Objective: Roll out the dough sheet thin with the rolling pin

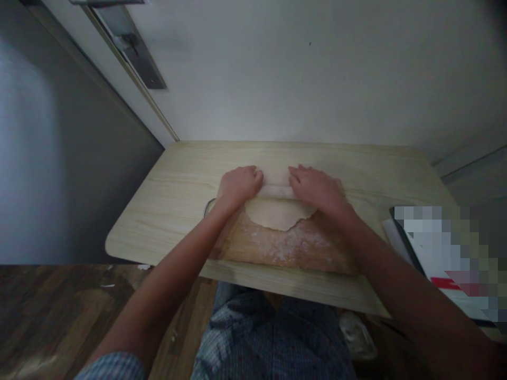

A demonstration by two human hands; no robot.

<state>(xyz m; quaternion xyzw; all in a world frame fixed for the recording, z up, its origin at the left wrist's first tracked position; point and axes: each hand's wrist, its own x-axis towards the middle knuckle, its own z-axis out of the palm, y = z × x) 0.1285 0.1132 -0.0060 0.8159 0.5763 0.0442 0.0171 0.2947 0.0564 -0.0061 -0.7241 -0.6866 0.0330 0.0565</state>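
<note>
A pale flat sheet of dough (279, 214) lies on a floured wooden board (293, 248) on a light wooden table (166, 206). A pale rolling pin (276, 191) rests across the dough's far edge. My left hand (238, 184) presses palm down on the pin's left end, fingers curled over it. My right hand (315, 189) presses on its right end in the same way. Both forearms reach forward over the board.
A white wall stands right behind the table. At the right edge of the table lies a dark tray or tablet with papers (435, 253), partly blurred. A dark wooden floor (47, 316) shows to the left. My checked clothing (269, 338) is below the near edge.
</note>
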